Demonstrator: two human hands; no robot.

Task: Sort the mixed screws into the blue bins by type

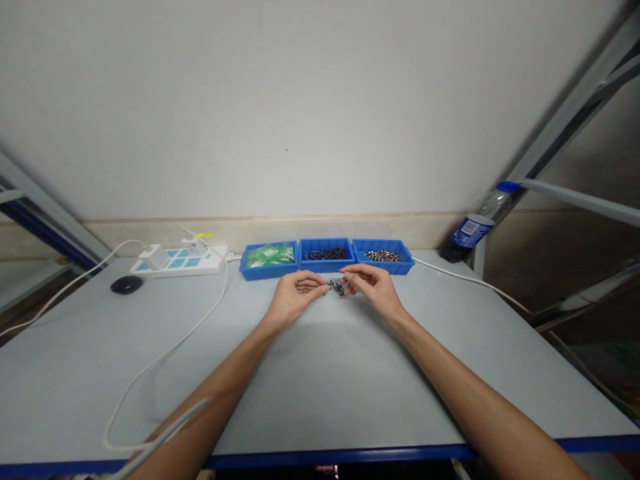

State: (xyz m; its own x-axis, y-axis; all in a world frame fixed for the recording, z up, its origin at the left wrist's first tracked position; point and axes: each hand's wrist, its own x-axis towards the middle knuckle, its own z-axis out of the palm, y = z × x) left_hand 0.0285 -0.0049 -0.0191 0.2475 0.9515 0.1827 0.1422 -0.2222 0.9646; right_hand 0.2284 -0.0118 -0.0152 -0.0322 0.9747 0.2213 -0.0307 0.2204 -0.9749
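Note:
My left hand (296, 293) is closed, thumb and fingertips pinched together at the left side of a small cluster of dark and brassy metal pieces (339, 289). What the pinch holds is too small to make out. On the other side of the cluster, my right hand (373, 285) has its thumb and fingers bent together in a pinch, their tips close to the pieces. Just behind the hands stand three blue bins. The left bin (270, 272) holds green clear-wrapped packets, the middle bin (326, 265) dark screw-like pieces, the right bin (384, 268) shiny brass-coloured pieces.
A white power strip (213, 265) with plugs lies at the back left, beside a black mouse-like object (127, 285). Its white cable (167, 355) loops across the table (320, 387) to my left forearm. A dark drink bottle (470, 230) leans at the back right.

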